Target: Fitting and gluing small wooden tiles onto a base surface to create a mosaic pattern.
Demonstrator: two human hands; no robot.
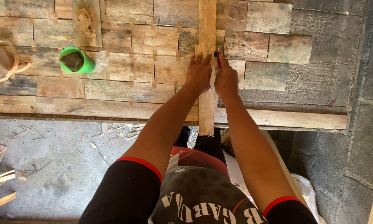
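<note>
Single possible package: white plastic sack (307, 187), crumpled, lying on the floor at lower right, below the front edge of the wooden workbench (286, 119), partly hidden. Contents not discernible. No labels, signs or screens in view.

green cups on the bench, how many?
1. The green cup lies on its side on the left part of the workbench, well left of the left hand and the upright plank. Others may sit outside the frame.
</note>
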